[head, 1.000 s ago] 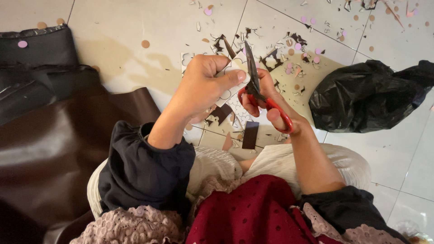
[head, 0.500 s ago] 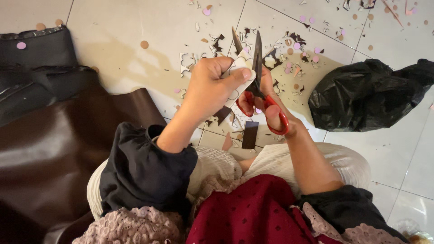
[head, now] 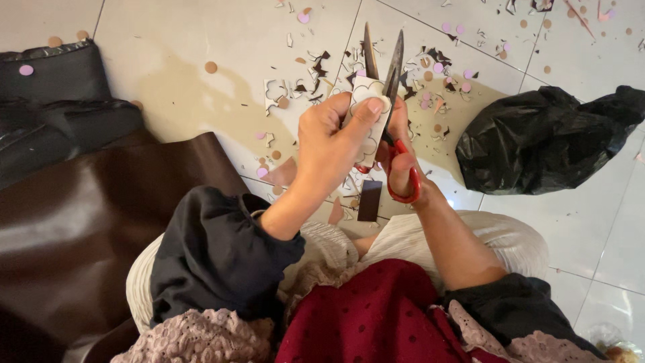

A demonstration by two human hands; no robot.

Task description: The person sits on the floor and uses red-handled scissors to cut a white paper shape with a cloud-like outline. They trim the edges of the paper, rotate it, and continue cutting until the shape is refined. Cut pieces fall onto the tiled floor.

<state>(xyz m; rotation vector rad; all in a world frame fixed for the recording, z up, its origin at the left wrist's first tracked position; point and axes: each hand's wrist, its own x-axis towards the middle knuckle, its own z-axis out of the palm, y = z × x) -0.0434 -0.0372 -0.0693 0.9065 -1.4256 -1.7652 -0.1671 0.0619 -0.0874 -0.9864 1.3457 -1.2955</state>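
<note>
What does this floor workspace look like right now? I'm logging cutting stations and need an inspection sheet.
Surface: pale tiled floor, with a tan stain near its middle.
Job's things: red-handled scissors, blades open and pointing away; small white card piece with a drawn outline, held between the blades.
Clutter: pink and tan paper circles and dark and white offcuts scattered on the tiles; a dark rectangular strip near the knees.
Hands: left hand pinches the card; right hand is in the scissor handles.
Cables: nothing seen.
Surroundings: brown leather-like sheet at left, black folded material beyond it, black plastic bag at right.
</note>
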